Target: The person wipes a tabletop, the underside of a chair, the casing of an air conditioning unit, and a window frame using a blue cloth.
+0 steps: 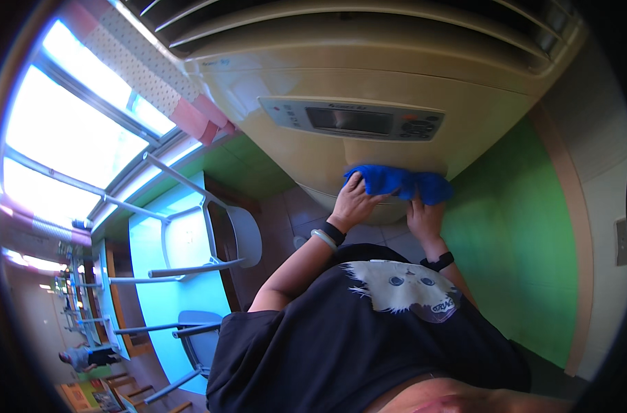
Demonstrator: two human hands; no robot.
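A crumpled blue cloth [403,183] lies against the front of a beige floor-standing air conditioner [313,152], below its grey control panel [354,120]. My left hand [353,202] grips the cloth's left part, fingers bent over its edge. At the cloth's right part, my right hand [426,219] has its fingers partly hidden behind the fabric, so its hold is hard to make out. Dark bands circle both wrists, and a pale bangle sits on the left one.
To the left, chairs [243,235] rest upturned on a light-blue table [148,242] near bright windows. A green wall [514,232] with a socket [624,241] beyond stands at the right. Another person [81,357] is far off at lower left.
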